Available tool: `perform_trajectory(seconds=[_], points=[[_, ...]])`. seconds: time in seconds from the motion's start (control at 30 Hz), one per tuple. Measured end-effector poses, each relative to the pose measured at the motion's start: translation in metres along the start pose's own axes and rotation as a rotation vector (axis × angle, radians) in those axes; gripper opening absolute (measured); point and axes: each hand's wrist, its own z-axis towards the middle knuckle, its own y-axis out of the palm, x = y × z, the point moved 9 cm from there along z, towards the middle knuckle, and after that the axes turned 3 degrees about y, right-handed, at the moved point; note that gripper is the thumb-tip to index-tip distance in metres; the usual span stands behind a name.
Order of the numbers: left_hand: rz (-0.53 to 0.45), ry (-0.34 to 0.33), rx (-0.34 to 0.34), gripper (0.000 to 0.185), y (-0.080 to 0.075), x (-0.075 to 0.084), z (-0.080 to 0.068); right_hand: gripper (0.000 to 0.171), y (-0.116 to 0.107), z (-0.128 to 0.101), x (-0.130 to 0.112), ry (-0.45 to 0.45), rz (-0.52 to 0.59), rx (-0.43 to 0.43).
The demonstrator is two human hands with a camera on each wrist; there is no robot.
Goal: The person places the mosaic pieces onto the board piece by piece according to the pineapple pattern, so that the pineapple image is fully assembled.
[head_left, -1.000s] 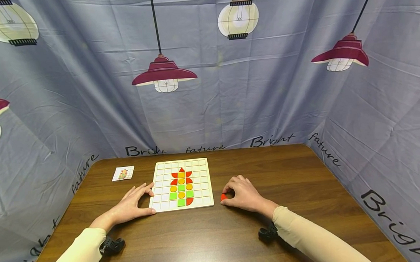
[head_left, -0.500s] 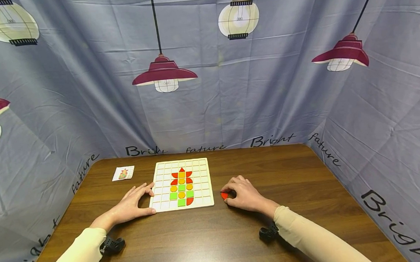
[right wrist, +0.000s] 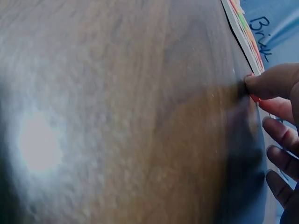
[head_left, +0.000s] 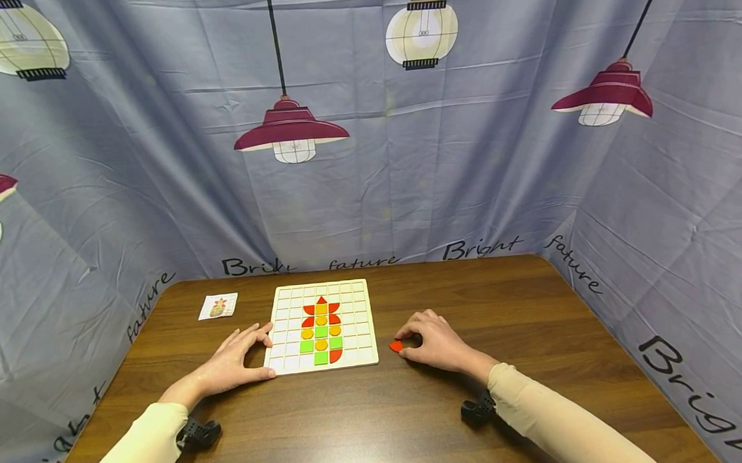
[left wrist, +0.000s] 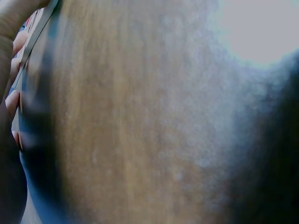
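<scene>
Under right hand (head_left: 436, 342): small red piece (head_left: 396, 346)

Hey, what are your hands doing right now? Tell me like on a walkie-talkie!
Left hand flat on the table, touching the puzzle board edge. Right hand pinching a red piece on the table beside the board. Nothing between piece and board.

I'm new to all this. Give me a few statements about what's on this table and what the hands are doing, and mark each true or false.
1. The right hand pinches a red piece on the table. True.
2. The left hand is lifted well above the board. False: it rests at the board's left edge.
3. A small card lies left of the board. True.
4. The board is filled completely. False: most squares are bare.
5. The red piece already sits on the board. False: it is on the table, right of the board.
</scene>
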Motion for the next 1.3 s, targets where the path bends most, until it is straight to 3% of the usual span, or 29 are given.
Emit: perform_trajectory(seconds=[0.4, 1.3], points=[[0.001, 0.002, 0.0, 0.049, 0.0011, -0.0005, 0.0002, 0.023, -0.0005, -0.0027, 0.0067, -0.013, 0.083, -0.036], [0.0, -0.008, 0.002, 0.049, 0.0006, 0.0, -0.0005, 0.019, -0.0008, -0.0023, 0.0083, -0.031, 0.092, -0.022]])
